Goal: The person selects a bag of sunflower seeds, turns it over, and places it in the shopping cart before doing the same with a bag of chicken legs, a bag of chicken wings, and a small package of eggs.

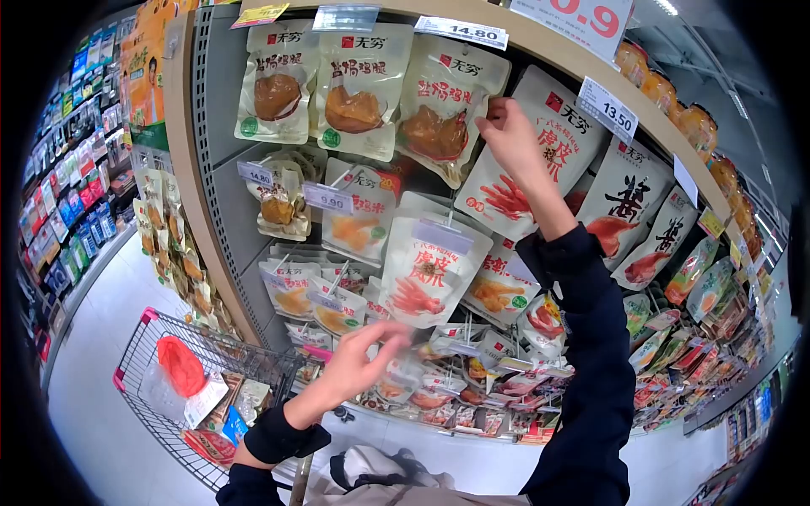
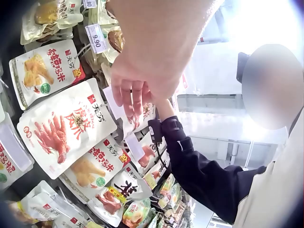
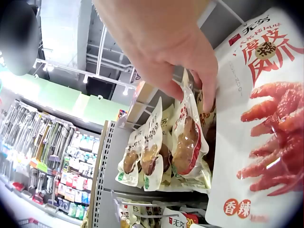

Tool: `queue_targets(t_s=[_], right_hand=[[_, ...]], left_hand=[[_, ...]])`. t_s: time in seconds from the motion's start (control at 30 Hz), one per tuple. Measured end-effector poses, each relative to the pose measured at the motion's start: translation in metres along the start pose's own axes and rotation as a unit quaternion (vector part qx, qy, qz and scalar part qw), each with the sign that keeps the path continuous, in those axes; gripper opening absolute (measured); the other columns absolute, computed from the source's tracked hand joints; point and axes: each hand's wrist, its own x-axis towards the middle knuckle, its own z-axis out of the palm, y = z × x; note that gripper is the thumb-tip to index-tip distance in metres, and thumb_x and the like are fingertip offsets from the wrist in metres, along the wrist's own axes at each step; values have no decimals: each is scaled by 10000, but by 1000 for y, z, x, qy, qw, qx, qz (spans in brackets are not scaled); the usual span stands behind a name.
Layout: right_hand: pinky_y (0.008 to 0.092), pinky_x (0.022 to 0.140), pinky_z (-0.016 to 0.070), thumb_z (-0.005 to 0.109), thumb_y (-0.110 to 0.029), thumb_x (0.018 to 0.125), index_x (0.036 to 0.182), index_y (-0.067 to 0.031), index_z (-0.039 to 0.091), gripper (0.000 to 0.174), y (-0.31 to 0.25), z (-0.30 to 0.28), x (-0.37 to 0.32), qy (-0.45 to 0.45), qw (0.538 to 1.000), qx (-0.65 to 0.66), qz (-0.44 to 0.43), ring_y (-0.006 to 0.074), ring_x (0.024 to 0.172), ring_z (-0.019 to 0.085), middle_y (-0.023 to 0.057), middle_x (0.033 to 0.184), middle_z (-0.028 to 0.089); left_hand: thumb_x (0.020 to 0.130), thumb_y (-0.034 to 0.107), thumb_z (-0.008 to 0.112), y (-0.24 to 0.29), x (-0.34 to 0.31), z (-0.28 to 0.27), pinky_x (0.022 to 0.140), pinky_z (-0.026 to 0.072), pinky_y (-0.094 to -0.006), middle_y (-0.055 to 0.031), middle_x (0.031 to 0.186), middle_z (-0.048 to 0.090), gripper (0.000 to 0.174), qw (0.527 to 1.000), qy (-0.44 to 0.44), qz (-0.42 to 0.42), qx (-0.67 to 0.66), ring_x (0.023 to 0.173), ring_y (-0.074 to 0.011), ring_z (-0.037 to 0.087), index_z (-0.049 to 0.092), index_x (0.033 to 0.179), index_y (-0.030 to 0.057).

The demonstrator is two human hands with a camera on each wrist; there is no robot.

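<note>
At the top row my right hand [image 1: 516, 139] pinches the right edge of a chicken leg bag [image 1: 438, 105], a pale pouch with a brown leg pictured on it. In the right wrist view the thumb lies on one side of that bag [image 3: 186, 142] and the fingers reach behind it. A large white chicken feet bag [image 1: 533, 160] hangs just right of the hand. My left hand [image 1: 359, 363], slightly blurred, is held lower with loosely bent fingers and nothing in them. Behind it hangs another chicken feet bag [image 1: 433, 270].
Two similar chicken leg bags hang left of the pinched one. Price tags [image 1: 609, 108] stick out along the shelf rail, and hooks carry many pouches below. A wire shopping cart [image 1: 139, 401] with a red bag [image 1: 181, 368] and other packages stands at lower left.
</note>
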Motion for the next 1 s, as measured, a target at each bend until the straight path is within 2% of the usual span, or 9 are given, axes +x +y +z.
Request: queue_targets(t_s=[0.1,0.13,0.23,0.33,0.43,0.47,0.7,0.73,1.0], right_hand=[[365,680,452,566,-175,751,819,47,546,233,16,12,5,-15,999,-6,43,308,749,600,207,742,593],[375,639,442,564,-179,752,731,47,548,227,17,12,4,-1,999,-12,37,317,704,592,214,695,577],[345,566,416,548,-151,773,715,42,506,206,19,15,5,11,998,56,26,249,589,548,164,627,551],[303,499,363,535,-128,792,696,31,453,203,10,8,0,53,990,130,-9,153,507,432,98,552,476],[270,474,329,531,-117,805,688,17,421,209,-1,-7,-2,74,989,126,-23,92,510,356,47,529,419],[253,470,327,540,-126,808,686,8,444,205,-4,-12,-3,85,985,137,-53,70,517,372,22,538,437],[179,477,271,571,-138,820,691,-39,512,173,-13,-26,1,116,968,221,-12,0,551,345,-69,605,436],[208,464,288,562,-126,802,682,-17,496,175,-16,-26,1,127,966,226,-9,25,528,346,-49,577,434],[180,483,288,539,-113,832,698,-39,480,165,-20,0,-37,129,939,316,-31,11,540,354,-61,597,429]], left_hand=[[853,90,496,-3,-5,-4,709,442,-241,-61,845,627,179,1000,4,0,3,812,-123,584,548,1004,8],[853,91,497,-4,-6,-5,704,443,-240,-60,845,627,181,1000,4,3,10,813,-122,584,548,1005,9],[851,92,501,-3,-7,-5,691,447,-239,-57,845,628,181,1000,2,6,20,807,-120,584,549,1005,11],[848,91,503,-2,-8,-5,680,452,-237,-56,845,629,179,1000,5,10,17,793,-117,584,552,1001,11],[847,93,505,-1,-8,-3,671,455,-234,-55,843,629,177,1000,5,12,16,779,-114,583,555,995,10],[847,93,506,-1,-8,-3,669,457,-233,-55,842,629,176,1000,3,12,17,775,-113,583,556,993,10],[850,94,502,-4,-8,-2,672,453,-230,-55,837,628,174,1000,-2,11,12,783,-112,580,556,990,7],[851,95,500,-3,-8,-3,676,452,-231,-55,838,628,174,1000,-1,11,10,786,-113,580,556,990,7],[855,94,493,-4,-6,-8,712,446,-243,-64,855,621,179,1000,1,7,10,805,-126,580,547,997,0]])
